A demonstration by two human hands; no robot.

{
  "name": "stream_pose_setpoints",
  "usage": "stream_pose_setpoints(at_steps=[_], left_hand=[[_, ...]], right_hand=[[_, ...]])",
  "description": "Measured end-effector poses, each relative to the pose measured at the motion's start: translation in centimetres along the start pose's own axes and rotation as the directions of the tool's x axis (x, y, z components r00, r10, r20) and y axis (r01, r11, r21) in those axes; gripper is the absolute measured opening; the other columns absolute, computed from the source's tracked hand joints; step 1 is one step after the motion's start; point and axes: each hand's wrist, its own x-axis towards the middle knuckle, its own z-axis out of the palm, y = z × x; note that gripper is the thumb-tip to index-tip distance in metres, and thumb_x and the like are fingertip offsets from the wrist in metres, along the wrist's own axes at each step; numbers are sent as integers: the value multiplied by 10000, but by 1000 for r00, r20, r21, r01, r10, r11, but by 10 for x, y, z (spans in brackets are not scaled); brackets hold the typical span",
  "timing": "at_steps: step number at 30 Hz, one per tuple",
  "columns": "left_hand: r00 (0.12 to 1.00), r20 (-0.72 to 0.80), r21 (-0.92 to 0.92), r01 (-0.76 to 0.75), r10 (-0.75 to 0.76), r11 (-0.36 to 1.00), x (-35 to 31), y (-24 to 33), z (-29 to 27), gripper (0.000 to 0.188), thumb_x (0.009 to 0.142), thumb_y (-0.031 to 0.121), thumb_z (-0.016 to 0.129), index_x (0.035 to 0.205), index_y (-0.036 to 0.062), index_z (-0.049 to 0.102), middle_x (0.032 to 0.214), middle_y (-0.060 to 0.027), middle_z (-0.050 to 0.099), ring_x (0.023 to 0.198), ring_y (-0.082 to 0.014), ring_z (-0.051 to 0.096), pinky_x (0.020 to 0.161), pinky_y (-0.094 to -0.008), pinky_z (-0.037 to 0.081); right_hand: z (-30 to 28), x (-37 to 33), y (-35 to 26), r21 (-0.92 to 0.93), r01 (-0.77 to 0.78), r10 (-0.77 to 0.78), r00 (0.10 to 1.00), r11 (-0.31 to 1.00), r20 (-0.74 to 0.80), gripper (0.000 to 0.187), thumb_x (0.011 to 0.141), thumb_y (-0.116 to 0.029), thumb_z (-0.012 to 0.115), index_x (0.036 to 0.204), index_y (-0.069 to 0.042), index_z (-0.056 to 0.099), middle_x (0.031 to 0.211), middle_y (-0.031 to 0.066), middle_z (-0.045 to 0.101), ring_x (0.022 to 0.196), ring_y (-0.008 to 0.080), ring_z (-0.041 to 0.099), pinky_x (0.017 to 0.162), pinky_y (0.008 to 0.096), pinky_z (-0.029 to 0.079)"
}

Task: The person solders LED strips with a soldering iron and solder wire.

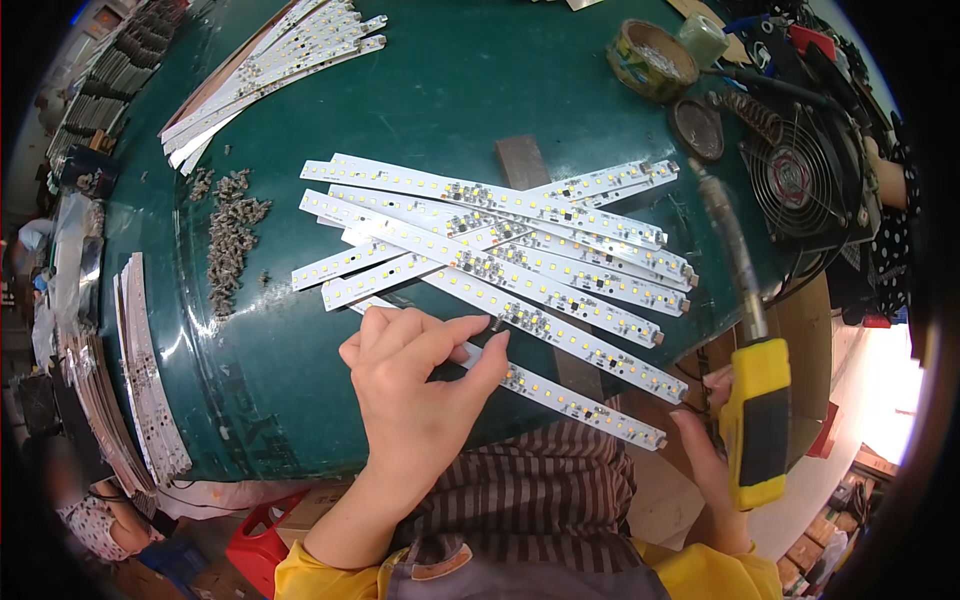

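White LED strip boards [590, 290] lie crisscrossed in a loose fan in front of me. My left hand [415, 375] is over the nearest strip [575, 400], thumb and forefinger pinched on a small dark electronic component [496, 324] at the board's surface. At the right, my right hand [708, 450] grips a yellow and black soldering gun [762, 420]. Its long metal barrel points up and away, with the tip by a round dark dish [697, 128], apart from the strips. Part of the nearest strip is hidden behind my left hand.
A heap of small components [232, 240] sits left of the strips. More boards lie at the upper left [280, 70] and left edge [150, 390]. A flat bar [520, 160] runs under the strips. A round tin [652, 62] and a fan [795, 175] stand right; other people are at both sides.
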Motion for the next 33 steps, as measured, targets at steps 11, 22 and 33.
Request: stream_pose_setpoints(at_steps=[11,22,33], left_hand=[[947,-317,185,115,-52,976,10,-38,-74,106,740,67,768,837,106,751,712,-15,633,746,-192,585,727,-327,401],[936,-349,369,189,-53,910,28,-91,-95,120,776,137,779,882,102,736,877,-36,698,892,-218,628,869,-376,403],[967,-254,443,116,0,889,28,-95,-98,65,797,158,769,832,117,732,841,0,701,873,-201,621,903,-399,352]], right_hand=[[10,-8,-10,425,-115,139,990,898,-25,295,742,18,780,999,-61,658,952,66,616,877,190,588,761,334,469],[24,-32,15,506,63,-159,976,860,149,528,758,153,690,1199,-5,446,1050,105,549,968,183,579,901,316,449],[26,-36,9,626,-28,-9,998,779,56,630,727,179,692,1263,-8,418,1139,112,493,1025,204,567,945,350,457]])
